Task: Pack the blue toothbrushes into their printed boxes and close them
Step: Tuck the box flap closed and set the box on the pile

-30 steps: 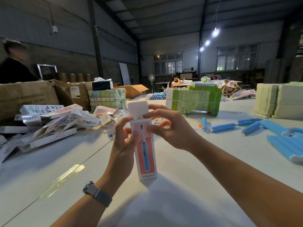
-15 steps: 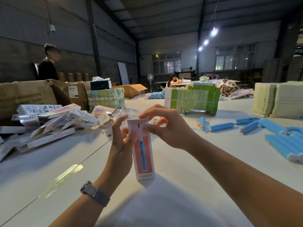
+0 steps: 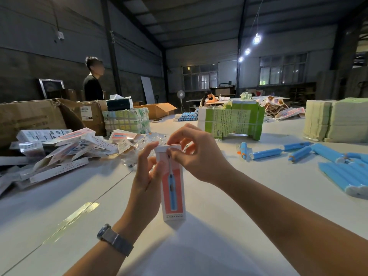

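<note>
I hold one printed box (image 3: 173,193) upright above the white table (image 3: 249,188); its front shows a blue toothbrush on a pink panel. My left hand (image 3: 146,176) grips the box's left side, with the fingers curled round its edge. My right hand (image 3: 196,154) pinches the top flap, which lies folded down on the box's upper end. What the box contains is hidden. Loose blue toothbrushes (image 3: 267,154) lie on the table at the right, and a heap of them (image 3: 344,174) sits near the right edge.
A pile of flat and folded printed boxes (image 3: 59,152) covers the left of the table, in front of brown cartons (image 3: 29,118). A green bundle (image 3: 231,121) and pale stacks (image 3: 336,120) stand further back. A person (image 3: 93,80) stands at the far left.
The raised top flap has been folded down onto the box's end. My right hand stays pinching at the top. The person at the back left has moved rightward.
</note>
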Action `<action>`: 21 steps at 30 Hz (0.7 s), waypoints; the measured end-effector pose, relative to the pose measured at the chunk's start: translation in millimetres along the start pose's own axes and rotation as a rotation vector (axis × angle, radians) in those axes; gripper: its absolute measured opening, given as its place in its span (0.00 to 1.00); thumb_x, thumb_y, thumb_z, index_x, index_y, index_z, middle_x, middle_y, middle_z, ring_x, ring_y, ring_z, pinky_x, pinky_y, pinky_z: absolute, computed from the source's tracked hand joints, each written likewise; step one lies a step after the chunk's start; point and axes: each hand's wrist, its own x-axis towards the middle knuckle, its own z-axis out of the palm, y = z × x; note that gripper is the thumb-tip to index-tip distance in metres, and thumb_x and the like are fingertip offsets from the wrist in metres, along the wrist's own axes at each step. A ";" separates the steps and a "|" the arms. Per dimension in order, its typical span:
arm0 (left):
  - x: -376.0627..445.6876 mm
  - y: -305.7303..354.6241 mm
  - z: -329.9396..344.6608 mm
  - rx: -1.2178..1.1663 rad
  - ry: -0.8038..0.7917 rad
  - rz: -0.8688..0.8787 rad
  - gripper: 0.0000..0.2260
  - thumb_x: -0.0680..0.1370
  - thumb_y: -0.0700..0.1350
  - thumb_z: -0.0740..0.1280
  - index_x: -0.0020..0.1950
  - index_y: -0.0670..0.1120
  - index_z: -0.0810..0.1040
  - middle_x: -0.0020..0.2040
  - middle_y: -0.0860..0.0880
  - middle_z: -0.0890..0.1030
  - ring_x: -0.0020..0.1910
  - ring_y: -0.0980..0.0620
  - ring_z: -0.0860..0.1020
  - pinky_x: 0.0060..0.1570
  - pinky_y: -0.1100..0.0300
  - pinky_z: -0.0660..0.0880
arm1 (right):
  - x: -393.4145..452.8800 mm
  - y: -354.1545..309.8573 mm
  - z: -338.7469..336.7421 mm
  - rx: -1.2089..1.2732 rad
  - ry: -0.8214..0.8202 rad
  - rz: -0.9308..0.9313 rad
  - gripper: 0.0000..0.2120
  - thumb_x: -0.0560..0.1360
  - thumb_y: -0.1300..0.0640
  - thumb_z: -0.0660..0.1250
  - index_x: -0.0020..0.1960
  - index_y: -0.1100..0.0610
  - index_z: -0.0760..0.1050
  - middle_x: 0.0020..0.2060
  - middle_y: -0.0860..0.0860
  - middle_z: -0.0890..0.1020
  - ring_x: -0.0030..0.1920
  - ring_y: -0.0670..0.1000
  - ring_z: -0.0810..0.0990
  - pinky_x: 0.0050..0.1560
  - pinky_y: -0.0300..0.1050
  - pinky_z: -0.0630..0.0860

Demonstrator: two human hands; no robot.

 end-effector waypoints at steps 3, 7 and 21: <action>-0.1 -1.0 -0.6 0.013 -0.001 -0.005 0.14 0.82 0.48 0.55 0.68 0.56 0.61 0.53 0.68 0.80 0.53 0.58 0.82 0.41 0.68 0.78 | -0.9 -1.7 2.0 -0.022 0.029 0.000 0.06 0.74 0.62 0.72 0.46 0.52 0.78 0.42 0.41 0.75 0.44 0.44 0.76 0.40 0.29 0.72; 0.2 -3.1 -1.3 0.043 -0.008 0.013 0.15 0.82 0.46 0.55 0.70 0.52 0.60 0.57 0.67 0.79 0.55 0.57 0.82 0.44 0.66 0.80 | -0.5 -3.3 2.7 -0.043 0.025 0.012 0.04 0.75 0.57 0.71 0.49 0.54 0.80 0.42 0.41 0.74 0.44 0.45 0.76 0.43 0.35 0.74; -1.0 -3.0 -1.6 0.100 -0.031 0.019 0.19 0.82 0.47 0.54 0.73 0.54 0.57 0.57 0.69 0.77 0.56 0.59 0.81 0.46 0.66 0.79 | 1.3 -7.8 1.8 0.019 0.036 0.073 0.02 0.76 0.58 0.71 0.47 0.55 0.82 0.40 0.41 0.74 0.41 0.44 0.76 0.40 0.35 0.72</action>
